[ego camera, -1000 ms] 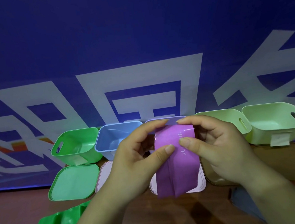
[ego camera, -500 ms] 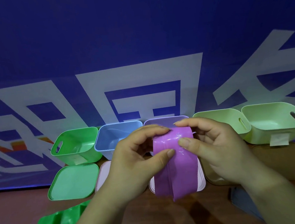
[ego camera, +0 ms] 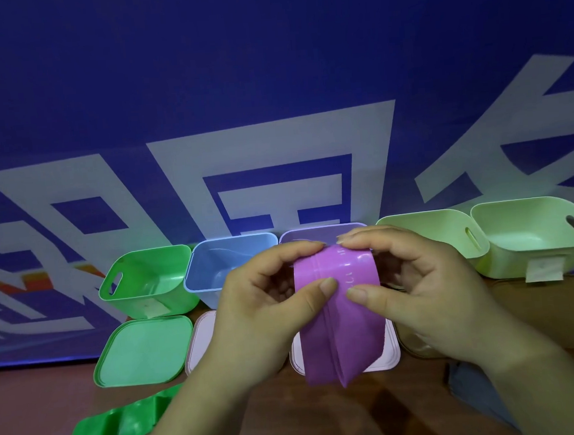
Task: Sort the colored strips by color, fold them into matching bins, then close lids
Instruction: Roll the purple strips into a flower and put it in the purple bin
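Both grips were raised over the middle of the bench (ego camera: 36, 408), palms turned toward each other. Left grip (ego camera: 262, 308) pinched the purple strip (ego camera: 338, 323) at its folded top, thumb in front, curled fingers over the top. Right grip (ego camera: 432, 288) pinched it the same way from the other side, thumb tips close together. I saw the strip hang doubled in front of the purple bin (ego camera: 314, 237), its lower loop over a pink lid (ego camera: 385, 353). Green strip (ego camera: 117, 433) lay crumpled near-left, beside the green lid (ego camera: 141, 352).
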`<state>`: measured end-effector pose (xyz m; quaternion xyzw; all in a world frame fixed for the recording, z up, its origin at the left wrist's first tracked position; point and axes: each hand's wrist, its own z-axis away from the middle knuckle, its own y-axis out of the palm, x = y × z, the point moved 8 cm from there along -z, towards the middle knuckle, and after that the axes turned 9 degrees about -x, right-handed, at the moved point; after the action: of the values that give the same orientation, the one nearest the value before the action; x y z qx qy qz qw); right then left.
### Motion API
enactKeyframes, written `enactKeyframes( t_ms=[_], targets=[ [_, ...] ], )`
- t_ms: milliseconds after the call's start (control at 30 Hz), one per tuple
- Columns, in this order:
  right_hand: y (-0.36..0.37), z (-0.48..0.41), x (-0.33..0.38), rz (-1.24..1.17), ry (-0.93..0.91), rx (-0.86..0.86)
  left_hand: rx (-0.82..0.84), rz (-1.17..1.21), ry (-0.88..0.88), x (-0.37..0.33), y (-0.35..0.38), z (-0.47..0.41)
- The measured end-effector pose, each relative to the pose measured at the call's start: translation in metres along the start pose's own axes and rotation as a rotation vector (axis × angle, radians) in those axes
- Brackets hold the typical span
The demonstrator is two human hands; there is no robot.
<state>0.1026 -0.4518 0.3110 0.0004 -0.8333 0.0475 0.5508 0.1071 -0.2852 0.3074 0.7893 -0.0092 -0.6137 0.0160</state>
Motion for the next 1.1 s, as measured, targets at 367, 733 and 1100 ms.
enactKeyframes(
  t_ms=[367,733,1100],
  targets=[
    [-0.003,0.002,-0.009,0.009,0.051,-0.023,0.035,0.013,-0.038,0.002,0.005,0.001],
    [-0.009,0.000,-0.017,-0.068,0.143,-0.090,0.129,-0.128,0.087,0.000,0.005,0.005],
    [-0.002,0.000,-0.018,-0.075,0.184,-0.056,0.085,-0.174,0.145,-0.003,0.002,0.004]
  ],
)
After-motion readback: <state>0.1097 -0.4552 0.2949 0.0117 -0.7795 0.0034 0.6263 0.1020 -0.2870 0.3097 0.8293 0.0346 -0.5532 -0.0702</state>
